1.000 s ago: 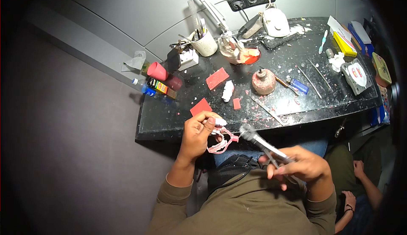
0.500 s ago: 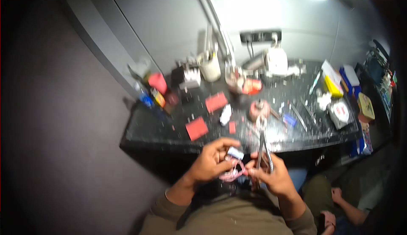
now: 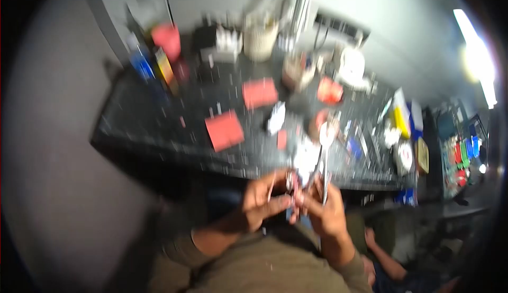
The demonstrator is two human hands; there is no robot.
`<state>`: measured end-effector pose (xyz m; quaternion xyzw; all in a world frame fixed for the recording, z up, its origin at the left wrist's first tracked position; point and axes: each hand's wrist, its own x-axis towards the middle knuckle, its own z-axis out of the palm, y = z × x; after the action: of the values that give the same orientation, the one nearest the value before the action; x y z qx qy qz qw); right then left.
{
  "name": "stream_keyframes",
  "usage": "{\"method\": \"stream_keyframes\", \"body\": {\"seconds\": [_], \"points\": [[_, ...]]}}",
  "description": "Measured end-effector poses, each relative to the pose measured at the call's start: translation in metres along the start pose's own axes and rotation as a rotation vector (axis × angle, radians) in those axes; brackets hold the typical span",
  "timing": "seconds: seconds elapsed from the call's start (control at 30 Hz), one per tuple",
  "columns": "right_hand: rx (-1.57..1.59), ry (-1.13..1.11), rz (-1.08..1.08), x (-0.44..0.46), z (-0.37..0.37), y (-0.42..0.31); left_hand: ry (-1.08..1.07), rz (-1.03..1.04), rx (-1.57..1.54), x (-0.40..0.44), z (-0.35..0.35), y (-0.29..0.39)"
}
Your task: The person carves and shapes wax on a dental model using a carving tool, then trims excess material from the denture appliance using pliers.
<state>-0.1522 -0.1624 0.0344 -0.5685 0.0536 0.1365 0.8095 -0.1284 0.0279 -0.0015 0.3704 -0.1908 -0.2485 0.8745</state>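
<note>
My left hand [image 3: 262, 200] is closed, its thumb and fingertips pinching a small pink piece [image 3: 295, 183]. In the earlier frame this piece shows as a curved pink loop with something pale beside it. My right hand [image 3: 329, 212] is wrapped around metal pliers [image 3: 324, 158], their head pointing up and away over the bench edge. The right fingertips also meet the pink piece beside the left thumb. Motion blur and fingers hide most of its shape. Just beyond the pliers' head, a round pinkish object [image 3: 318, 121] stands on the black bench [image 3: 159, 118].
Red sheets [image 3: 224, 130] and a crumpled white tissue [image 3: 276, 118] lie on the bench. Further back stand a white tool cup [image 3: 260, 39] and a blue-labelled bottle [image 3: 140, 60]. Slim metal tools [image 3: 370, 142] lie right. Another person's arm [image 3: 386, 258] is low right.
The camera view has swung, so the bench sits higher and further left. My hands have come closer together, and the pink loop now appears as a small, partly hidden piece.
</note>
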Motion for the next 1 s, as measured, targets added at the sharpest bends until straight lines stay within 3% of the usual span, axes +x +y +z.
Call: {"method": "stream_keyframes", "body": {"seconds": [0.13,0.3,0.33,0.4,0.5,0.57,0.63,0.73,0.83,0.9,1.0], "points": [[-0.179,0.081,0.084,0.010,0.019,-0.005,0.141,0.039,-0.117,-0.008,-0.007,-0.015],[-0.143,-0.038,0.084,0.006,0.025,-0.014,0.340,0.127,-0.005,-0.009,0.004,-0.008],[-0.181,-0.119,0.077,0.004,0.016,-0.015,0.343,0.242,0.093,-0.004,0.004,-0.007],[-0.145,-0.162,0.085,0.004,0.010,-0.022,0.349,0.256,0.207,0.000,-0.009,0.002],[0.032,-0.185,0.253,-0.007,-0.008,-0.026,0.338,0.253,0.479,-0.001,-0.028,0.029],[-0.011,-0.204,0.298,-0.005,-0.014,-0.028,0.345,0.236,0.813,0.002,-0.049,0.044],[-0.109,-0.195,0.479,-0.007,-0.020,-0.040,0.347,0.228,0.926,0.010,-0.054,0.060],[-0.478,-0.469,0.327,0.009,-0.025,-0.048,0.323,0.235,1.127,0.011,-0.053,0.081],[-0.633,-0.529,0.329,0.022,-0.008,-0.065,0.223,0.414,1.374,0.011,-0.054,0.099],[-0.646,-0.576,0.214,0.026,-0.010,-0.063,0.202,0.472,1.414,0.011,-0.051,0.101],[-0.740,-0.492,0.188,0.028,-0.001,-0.065,0.167,0.509,1.514,0.007,-0.053,0.097]]}}
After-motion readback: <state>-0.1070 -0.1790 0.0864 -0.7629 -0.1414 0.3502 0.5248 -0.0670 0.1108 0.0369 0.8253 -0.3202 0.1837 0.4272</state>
